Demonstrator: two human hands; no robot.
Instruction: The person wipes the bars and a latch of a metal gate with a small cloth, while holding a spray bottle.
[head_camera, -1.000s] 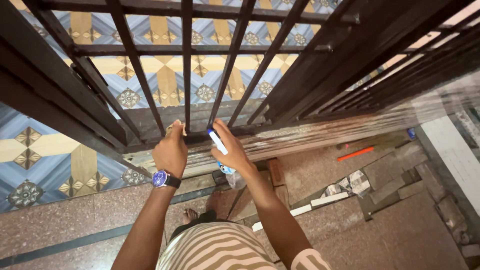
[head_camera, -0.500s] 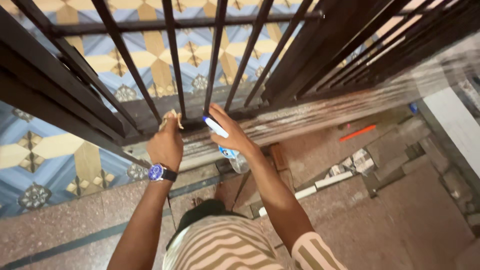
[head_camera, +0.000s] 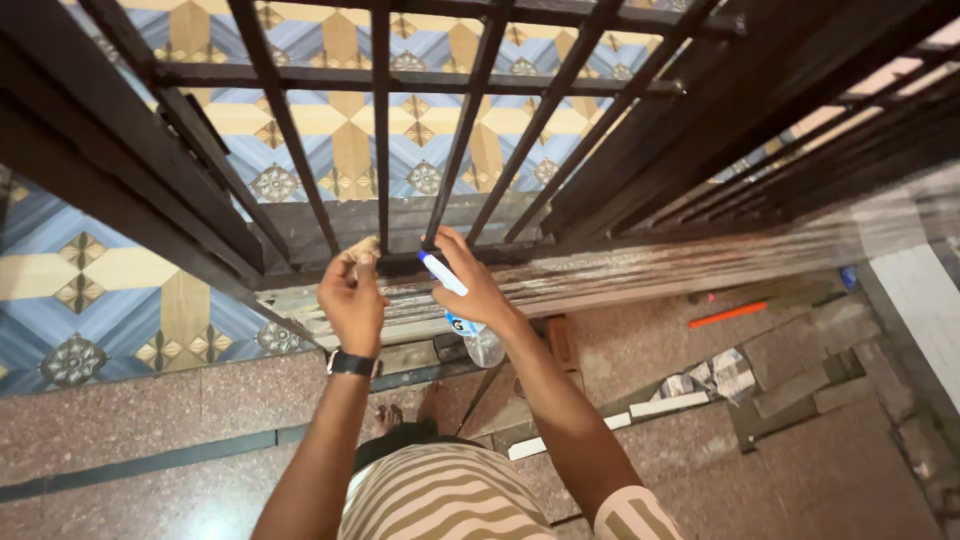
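My left hand (head_camera: 352, 297) grips a small tan cloth (head_camera: 362, 248) and presses it at the foot of a black vertical bar of the metal gate (head_camera: 380, 150). A dark watch strap is on that wrist. My right hand (head_camera: 472, 290) holds a clear spray bottle (head_camera: 470, 325) with a blue and white nozzle, its fingertips against the bottom of the neighbouring bar. Both hands sit just above the gate's worn bottom rail (head_camera: 640, 270).
Patterned blue and yellow tiles (head_camera: 330, 130) lie beyond the bars. Speckled reddish floor is under me, with loose bricks and tile scraps (head_camera: 780, 385) at the right, an orange stick (head_camera: 728, 314), and a white strip (head_camera: 660, 407). My bare foot (head_camera: 388, 415) shows below.
My left hand has turned so the watch face no longer shows, and the cloth shifted slightly right along the rail. The view tilted up a little; the right hand stays at the bar.
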